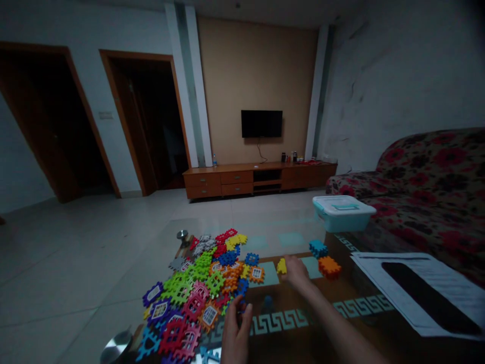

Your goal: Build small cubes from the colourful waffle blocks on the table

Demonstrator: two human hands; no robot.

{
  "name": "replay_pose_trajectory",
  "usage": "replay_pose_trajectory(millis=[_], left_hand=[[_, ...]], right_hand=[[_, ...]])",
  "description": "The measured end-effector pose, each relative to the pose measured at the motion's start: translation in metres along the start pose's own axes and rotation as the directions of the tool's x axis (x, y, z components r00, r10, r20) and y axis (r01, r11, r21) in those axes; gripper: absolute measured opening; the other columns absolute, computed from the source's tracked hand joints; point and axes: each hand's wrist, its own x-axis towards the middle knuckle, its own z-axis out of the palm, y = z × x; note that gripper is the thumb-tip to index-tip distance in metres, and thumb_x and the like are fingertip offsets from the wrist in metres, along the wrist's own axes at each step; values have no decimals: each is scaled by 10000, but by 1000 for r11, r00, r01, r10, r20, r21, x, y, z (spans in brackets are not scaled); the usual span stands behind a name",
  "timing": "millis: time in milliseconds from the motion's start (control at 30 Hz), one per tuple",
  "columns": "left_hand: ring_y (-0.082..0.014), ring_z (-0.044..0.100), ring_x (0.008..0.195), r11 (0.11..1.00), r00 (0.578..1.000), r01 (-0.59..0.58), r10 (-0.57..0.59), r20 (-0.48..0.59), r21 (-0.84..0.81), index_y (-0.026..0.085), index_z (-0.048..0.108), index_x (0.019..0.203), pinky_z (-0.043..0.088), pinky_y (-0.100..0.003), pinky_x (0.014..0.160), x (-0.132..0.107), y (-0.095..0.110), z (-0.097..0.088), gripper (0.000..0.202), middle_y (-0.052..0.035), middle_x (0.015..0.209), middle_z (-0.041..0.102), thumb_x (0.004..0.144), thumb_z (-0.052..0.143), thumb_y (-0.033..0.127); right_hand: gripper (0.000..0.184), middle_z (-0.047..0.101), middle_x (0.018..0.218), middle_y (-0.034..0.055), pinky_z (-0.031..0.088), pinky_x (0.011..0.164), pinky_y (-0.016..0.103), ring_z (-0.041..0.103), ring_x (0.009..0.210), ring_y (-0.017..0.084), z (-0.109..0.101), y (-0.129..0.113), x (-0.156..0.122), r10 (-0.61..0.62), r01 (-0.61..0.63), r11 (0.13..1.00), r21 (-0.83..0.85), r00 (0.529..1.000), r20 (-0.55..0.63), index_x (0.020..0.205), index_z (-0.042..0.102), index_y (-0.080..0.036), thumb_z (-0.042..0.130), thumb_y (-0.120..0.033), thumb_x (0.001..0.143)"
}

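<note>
A yellow toothed building tile [281, 266] shows at the fingertips of my right hand [296, 273], whose fingers are closed on it over the glass table [291, 331]. My left hand [237, 331] is beside the near right edge of a heap of colourful toothed tiles [200, 273], thumb and fingers apart, nothing visible between them. An orange tile with a white window [209, 314] lies just left of that hand. To the right of my right hand sit a blue stack of tiles [318, 247] and an orange stack of tiles [329, 266].
A turquoise lidded box [344, 215] stands at the table's far right. Papers [382, 283] with a long black object [432, 298] on top lie at the right. Beyond them is a floral sofa [428, 177]. A low wooden cabinet [237, 183] stands against the far wall under a television [261, 124].
</note>
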Motion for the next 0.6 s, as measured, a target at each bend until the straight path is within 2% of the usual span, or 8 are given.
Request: replay_pose_trajectory(millis=[67, 133, 233, 300, 367, 467, 533, 600], left_hand=[[-256, 560, 1103, 1000, 1000, -10, 10, -3, 25, 142, 509, 1154, 404, -351, 993, 4, -8, 1, 716, -134, 1146, 604, 685, 461, 682], [-247, 574, 1056, 998, 1000, -25, 26, -9, 52, 132, 506, 1155, 413, -343, 974, 7, -11, 1, 709, -131, 1102, 613, 699, 440, 671], [-235, 595, 980, 997, 998, -45, 47, -29, 60, 126, 514, 1139, 440, -333, 923, 8, -12, 2, 682, -130, 1071, 618, 711, 434, 651], [-229, 606, 940, 997, 998, -53, 55, -31, 53, 121, 523, 1125, 456, -322, 890, 9, -13, 3, 675, -130, 1051, 623, 704, 451, 644], [-225, 613, 916, 997, 998, -60, 61, -17, 54, 116, 526, 1127, 467, -313, 866, 10, -15, 4, 674, -128, 1027, 630, 704, 463, 638], [-221, 617, 912, 995, 997, -71, 69, 21, 74, 106, 533, 1137, 474, -300, 853, 10, -19, 5, 673, -130, 1016, 634, 713, 469, 625], [-225, 617, 934, 994, 997, -69, 66, 43, 90, 94, 535, 1148, 471, -296, 867, 10, -21, 5, 672, -142, 1036, 634, 717, 482, 607], [-233, 611, 984, 993, 997, -62, 56, 62, 97, 91, 530, 1172, 463, -296, 899, 9, -21, 6, 667, -153, 1071, 634, 721, 507, 581]], right_hand=[[460, 640, 1141, 187, 453, 893, 359, 577, 1104, 309, -5, 7, 27, 135, -135, 991, -10, 990, -30, 1183, 587, -97, 693, -166, 740], [383, 634, 1144, 159, 473, 886, 383, 589, 1079, 281, -8, 13, 49, 255, -255, 967, -17, 966, -46, 1150, 593, -109, 682, -228, 798], [303, 614, 1160, 87, 511, 855, 421, 606, 1011, 221, -9, 18, 73, 409, -411, 911, -25, 911, -52, 1145, 582, -156, 594, -326, 895], [299, 599, 1175, 73, 527, 834, 424, 607, 990, 208, -9, 19, 82, 486, -488, 873, -27, 872, -60, 1159, 571, -173, 559, -350, 918], [301, 588, 1198, 79, 527, 836, 417, 602, 1000, 209, -9, 18, 87, 530, -532, 846, -24, 845, -70, 1175, 565, -184, 555, -346, 921], [312, 581, 1209, 80, 528, 837, 420, 599, 1009, 213, -13, 15, 88, 548, -551, 834, -22, 833, -68, 1188, 556, -184, 557, -343, 919], [327, 582, 1207, 78, 527, 838, 433, 599, 1015, 220, -18, 12, 86, 534, -537, 843, -29, 843, -58, 1197, 549, -176, 565, -339, 914], [371, 569, 1233, 112, 513, 852, 453, 584, 1058, 253, -23, 6, 85, 483, -486, 873, -40, 873, -60, 1219, 537, -157, 597, -318, 890]])
